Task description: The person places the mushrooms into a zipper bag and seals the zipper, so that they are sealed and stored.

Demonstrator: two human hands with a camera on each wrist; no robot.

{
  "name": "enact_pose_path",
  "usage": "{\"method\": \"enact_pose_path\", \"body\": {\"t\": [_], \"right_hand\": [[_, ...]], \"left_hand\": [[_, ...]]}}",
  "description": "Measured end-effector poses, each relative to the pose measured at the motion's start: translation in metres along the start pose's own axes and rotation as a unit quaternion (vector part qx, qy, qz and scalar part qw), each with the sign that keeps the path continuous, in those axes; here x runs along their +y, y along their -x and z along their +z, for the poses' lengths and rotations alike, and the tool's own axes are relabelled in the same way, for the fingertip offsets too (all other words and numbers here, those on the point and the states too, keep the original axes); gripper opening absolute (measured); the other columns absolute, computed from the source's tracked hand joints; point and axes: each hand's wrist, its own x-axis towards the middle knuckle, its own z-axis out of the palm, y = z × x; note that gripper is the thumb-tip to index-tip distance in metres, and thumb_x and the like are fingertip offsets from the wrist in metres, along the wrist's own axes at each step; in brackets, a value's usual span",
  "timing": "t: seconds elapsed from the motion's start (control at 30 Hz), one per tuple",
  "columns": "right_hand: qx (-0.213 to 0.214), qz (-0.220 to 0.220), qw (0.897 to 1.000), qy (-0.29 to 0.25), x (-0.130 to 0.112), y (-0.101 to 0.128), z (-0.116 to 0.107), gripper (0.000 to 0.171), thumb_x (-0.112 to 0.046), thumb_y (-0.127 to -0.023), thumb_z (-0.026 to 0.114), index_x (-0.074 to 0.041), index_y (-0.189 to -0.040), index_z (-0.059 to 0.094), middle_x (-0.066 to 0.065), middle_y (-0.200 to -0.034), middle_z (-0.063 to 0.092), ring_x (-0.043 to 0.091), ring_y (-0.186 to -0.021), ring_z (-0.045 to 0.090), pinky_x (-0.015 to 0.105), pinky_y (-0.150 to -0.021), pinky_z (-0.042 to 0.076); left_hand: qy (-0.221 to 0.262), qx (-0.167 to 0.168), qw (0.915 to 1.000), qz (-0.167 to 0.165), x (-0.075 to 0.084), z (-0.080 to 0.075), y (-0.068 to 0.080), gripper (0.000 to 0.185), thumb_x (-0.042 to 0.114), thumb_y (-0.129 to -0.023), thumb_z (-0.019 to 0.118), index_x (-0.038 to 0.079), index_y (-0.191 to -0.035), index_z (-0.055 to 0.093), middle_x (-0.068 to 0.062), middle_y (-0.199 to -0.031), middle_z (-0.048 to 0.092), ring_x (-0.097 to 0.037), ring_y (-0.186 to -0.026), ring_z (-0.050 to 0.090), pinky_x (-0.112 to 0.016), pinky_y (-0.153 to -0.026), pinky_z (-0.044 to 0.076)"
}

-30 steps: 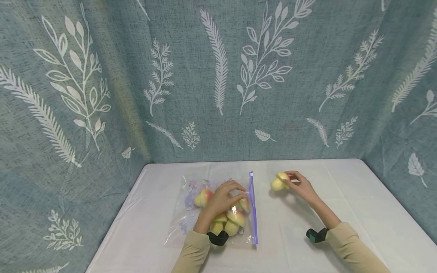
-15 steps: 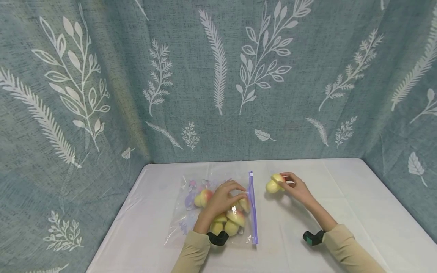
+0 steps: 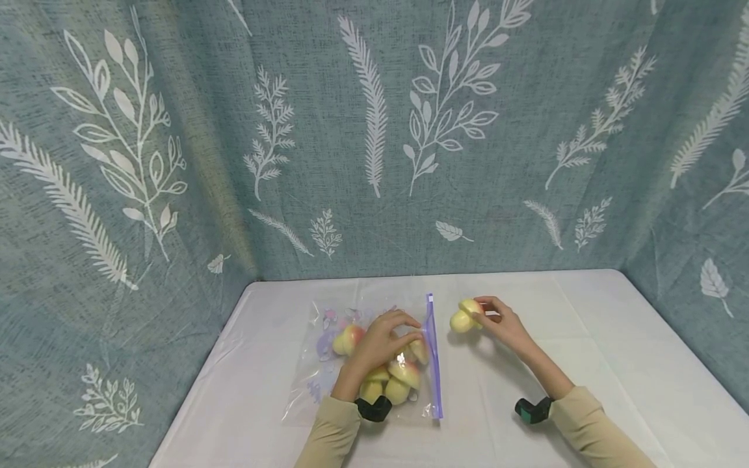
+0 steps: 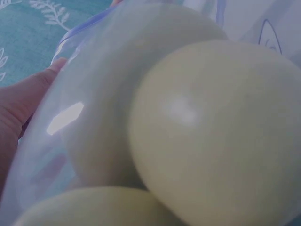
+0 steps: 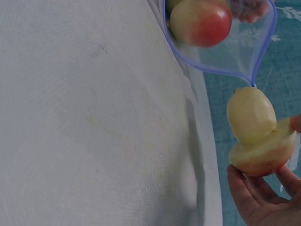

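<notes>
Right of frame centre, the right hand (image 3: 508, 325) pinches a light, rigid toy mushroom (image 3: 465, 316) by its cap rim; the left hand (image 3: 383, 339) curls over the slippery zip bag (image 3: 328, 338), lying on the counter (image 3: 614, 364).

Beige long sleeves (image 3: 336, 432) both arms; black-green wrist devices (image 3: 373, 408) strapped at cuffs; hands bare.

No words, numbers, labels or brand marks can be read anywhere. The clear plastic zip bag with the purple seal (image 3: 432, 354) carries only blurred purple printed shapes, not legible.
</notes>
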Motion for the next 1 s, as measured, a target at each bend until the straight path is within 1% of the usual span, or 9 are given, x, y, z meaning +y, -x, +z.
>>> {"method": "enact_pose_path", "body": {"t": [0.13, 0.17, 0.27, 0.3, 0.33, 0.6, 0.77, 0.9, 1.0], "right_hand": [[0.003, -0.005, 1.0, -0.005, -0.008, 0.003, 0.001, 0.042, -0.022, -0.091, 0.06, 0.001, -0.125, 0.05, 0.024, -0.118, 0.056, 0.035, -0.104, 0.058, 0.031, -0.083, 0.053], [0.003, -0.006, 1.0, -0.006, -0.008, 0.003, 0.002, 0.042, -0.022, -0.091, 0.06, 0.001, -0.125, 0.05, 0.024, -0.118, 0.056, 0.035, -0.105, 0.057, 0.028, -0.082, 0.053], [0.002, -0.006, 1.0, -0.009, -0.008, 0.003, 0.003, 0.042, -0.021, -0.09, 0.061, 0.001, -0.124, 0.05, 0.023, -0.117, 0.057, 0.034, -0.105, 0.057, 0.023, -0.081, 0.052], [0.002, -0.005, 1.0, -0.01, -0.008, 0.004, 0.004, 0.042, -0.021, -0.09, 0.061, 0.001, -0.124, 0.05, 0.023, -0.118, 0.057, 0.034, -0.106, 0.057, 0.024, -0.081, 0.051], [0.003, -0.007, 1.0, -0.01, -0.003, 0.002, 0.005, 0.042, -0.023, -0.09, 0.062, 0.0, -0.124, 0.051, 0.022, -0.118, 0.057, 0.033, -0.107, 0.056, 0.021, -0.081, 0.051], [-0.003, -0.013, 1.0, -0.015, -0.002, 0.004, 0.011, 0.041, -0.023, -0.089, 0.062, 0.0, -0.121, 0.052, 0.021, -0.118, 0.058, 0.033, -0.109, 0.055, 0.025, -0.083, 0.052], [-0.01, 0.012, 1.0, -0.019, -0.006, 0.008, 0.015, 0.043, -0.028, -0.089, 0.063, -0.003, -0.121, 0.051, 0.019, -0.118, 0.058, 0.031, -0.106, 0.056, 0.027, -0.083, 0.052], [-0.02, 0.016, 0.999, -0.023, -0.008, 0.009, 0.019, 0.044, -0.029, -0.089, 0.063, -0.003, -0.121, 0.05, 0.019, -0.119, 0.057, 0.032, -0.106, 0.056, 0.026, -0.083, 0.051], [-0.024, 0.007, 0.999, -0.028, -0.008, 0.01, 0.022, 0.043, -0.026, -0.089, 0.063, 0.0, -0.121, 0.05, 0.021, -0.118, 0.056, 0.032, -0.103, 0.058, 0.025, -0.08, 0.052]], "left_hand": [[0.002, 0.002, 1.0, -0.001, 0.0, 0.0, -0.001, 0.017, 0.03, -0.085, 0.066, 0.018, -0.097, 0.068, 0.005, -0.101, 0.066, -0.015, -0.108, 0.058, -0.041, -0.113, 0.028], [0.002, 0.003, 1.0, 0.0, 0.0, 0.0, -0.001, 0.017, 0.03, -0.085, 0.067, 0.018, -0.097, 0.068, 0.004, -0.1, 0.066, -0.015, -0.107, 0.058, -0.041, -0.113, 0.028], [0.001, 0.005, 1.0, 0.001, 0.0, 0.0, -0.001, 0.017, 0.029, -0.085, 0.067, 0.017, -0.096, 0.068, 0.004, -0.1, 0.066, -0.015, -0.107, 0.059, -0.042, -0.113, 0.029], [0.0, 0.005, 1.0, 0.0, 0.0, 0.0, -0.001, 0.017, 0.029, -0.085, 0.067, 0.017, -0.096, 0.068, 0.004, -0.101, 0.066, -0.015, -0.108, 0.058, -0.042, -0.113, 0.029], [0.0, 0.005, 1.0, -0.001, 0.0, 0.0, -0.001, 0.017, 0.029, -0.085, 0.067, 0.017, -0.096, 0.068, 0.004, -0.101, 0.066, -0.016, -0.109, 0.058, -0.042, -0.113, 0.029], [-0.006, 0.004, 1.0, 0.002, 0.001, 0.0, 0.0, 0.017, 0.03, -0.085, 0.066, 0.017, -0.097, 0.068, 0.004, -0.101, 0.066, -0.016, -0.108, 0.058, -0.043, -0.112, 0.03], [-0.005, 0.003, 1.0, 0.0, 0.001, -0.001, 0.0, 0.017, 0.029, -0.085, 0.066, 0.017, -0.097, 0.068, 0.003, -0.101, 0.067, -0.016, -0.109, 0.058, -0.042, -0.112, 0.029], [-0.004, 0.001, 1.0, -0.001, 0.002, -0.001, 0.0, 0.017, 0.029, -0.085, 0.066, 0.017, -0.097, 0.068, 0.003, -0.101, 0.067, -0.017, -0.111, 0.057, -0.042, -0.113, 0.029], [-0.004, 0.002, 1.0, 0.0, 0.002, -0.002, 0.0, 0.018, 0.029, -0.085, 0.066, 0.017, -0.097, 0.068, 0.003, -0.101, 0.066, -0.017, -0.111, 0.057, -0.043, -0.113, 0.029]]}}
